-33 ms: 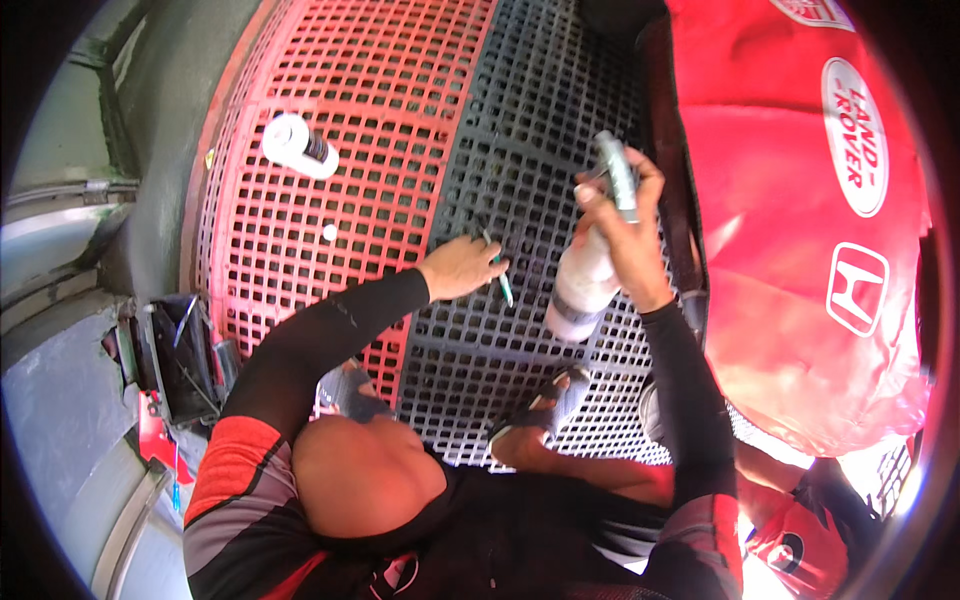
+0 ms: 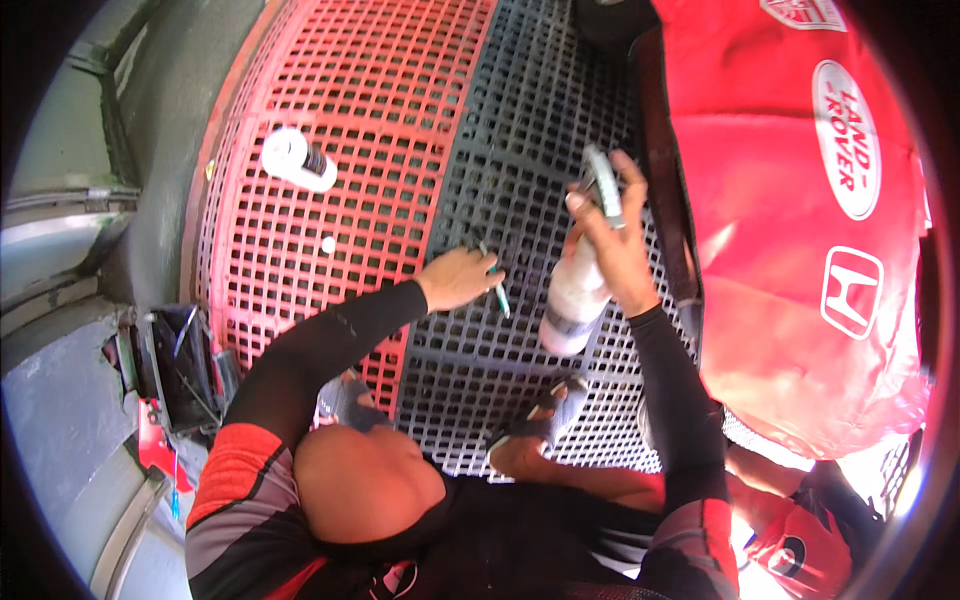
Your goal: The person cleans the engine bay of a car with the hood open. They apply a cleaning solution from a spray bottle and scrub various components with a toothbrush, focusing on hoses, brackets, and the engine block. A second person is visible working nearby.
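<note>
My right hand [image 2: 618,235] is wrapped round the neck and grey trigger head of a spray bottle [image 2: 574,305], its thumb and a finger up by the trigger. The bottle tilts, its whitish body with a dark band pointing down toward me. To the left, my left hand [image 2: 460,279] is closed on a thin teal and pale pen-like tool [image 2: 502,297], held low over the dark grating. I cannot make out the tool's exact kind. Left of that hand, a small round white cap [image 2: 328,244] lies on red grating.
A white bottle [image 2: 299,161] rests farther back on the red grating [image 2: 365,75]. Dark grating [image 2: 530,90] runs beside it. A red cover [image 2: 760,180] with white emblems lines the right side; an open car door sill [image 2: 70,290] is on the left. Another person's red sleeve [image 2: 805,540] shows lower right.
The spray bottle and my right hand sit slightly lower and to the left, and the trigger head has turned a little. My left hand keeps its hold on the pen-like tool.
</note>
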Available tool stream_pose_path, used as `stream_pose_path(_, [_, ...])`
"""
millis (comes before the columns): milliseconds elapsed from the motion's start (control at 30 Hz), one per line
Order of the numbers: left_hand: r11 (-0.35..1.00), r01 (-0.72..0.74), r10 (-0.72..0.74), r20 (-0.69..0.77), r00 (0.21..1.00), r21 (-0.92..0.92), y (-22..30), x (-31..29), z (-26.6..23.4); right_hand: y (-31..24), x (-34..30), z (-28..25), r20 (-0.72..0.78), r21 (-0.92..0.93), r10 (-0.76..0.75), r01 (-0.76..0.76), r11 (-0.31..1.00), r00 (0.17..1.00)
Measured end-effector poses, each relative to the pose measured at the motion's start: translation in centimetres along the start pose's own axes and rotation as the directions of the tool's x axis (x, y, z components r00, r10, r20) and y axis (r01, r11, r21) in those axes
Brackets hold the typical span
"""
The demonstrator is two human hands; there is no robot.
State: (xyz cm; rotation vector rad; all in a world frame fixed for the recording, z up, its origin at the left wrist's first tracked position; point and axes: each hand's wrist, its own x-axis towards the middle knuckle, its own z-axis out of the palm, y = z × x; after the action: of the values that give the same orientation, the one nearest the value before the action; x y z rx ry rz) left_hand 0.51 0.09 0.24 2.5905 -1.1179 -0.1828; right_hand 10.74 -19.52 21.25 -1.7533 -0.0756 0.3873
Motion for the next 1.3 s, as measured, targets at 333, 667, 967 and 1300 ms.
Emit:
stream_pose_path(333, [0.997, -0.019, 0.016, -0.043, 0.999, -0.074, -2.4, -2.5, -1.6, 3.3, 4.0, 2.0, -0.050, -0.212, 0.198, -0.204, 0.956, 0.979])
stream_pose_path(667, [0.995, 0.059, -0.061, -0.026, 0.998, -0.083, 0.3, -2.8, 0.0, 3.7, 5.2, 2.2, -0.002, -0.162, 0.165, -0.163, 0.973, 0.986])
stream_pose_path(967, [0.995, 0.065, -0.067, -0.025, 0.997, -0.077, 0.2, -1.3, 0.3, 2.9, 4.3, 1.0, -0.018, -0.251, 0.097, -0.098, 0.963, 0.995])
stream_pose_path(1300, [0.961, 0.099, -0.195, -0.380, 0.904, -0.258, 0.9, -4.5, -5.5, 0.8, 0.5, -2.0, 0.107, -0.396, 0.142, -0.089, 0.914, 0.984])
